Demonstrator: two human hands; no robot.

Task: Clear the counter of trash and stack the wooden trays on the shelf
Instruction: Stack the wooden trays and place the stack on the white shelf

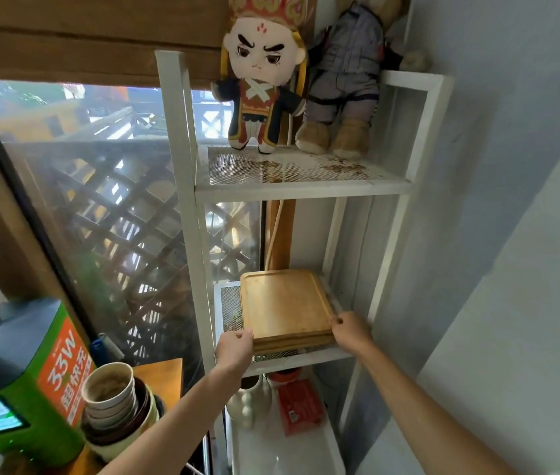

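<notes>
White metal makes up the biggest thing before us, a tall shelf [187,186] with mesh tiers, standing in the corner between a window [100,200] and a pale wall. On its top tier we see two plush dolls: one in a red and gold headdress [261,84] and, just beside it on the right, a grey-clothed one [343,80] with tan feet. Down at the lower left sits a green machine [25,382] with orange lettering and a small screen, and near it a stack of used paper cups [114,402] rests on a wooden worktop [165,370].

On the middle tier lies the stack of wooden trays [285,306], flat on the mesh, its far edge towards the wall and its near edge close to the tier's front lip. We count a few layers at the near edge, though we cannot tell exactly how many.

Our left hand [234,347] has its grip clamped on the near left corner of the trays, fingers curled against the edge. Our right hand [350,329] has its grip clamped on the near right corner in the same way.

Below, on the bottom tier, we see a pale vase [251,402] and a red packet [300,406] lying near it.
</notes>
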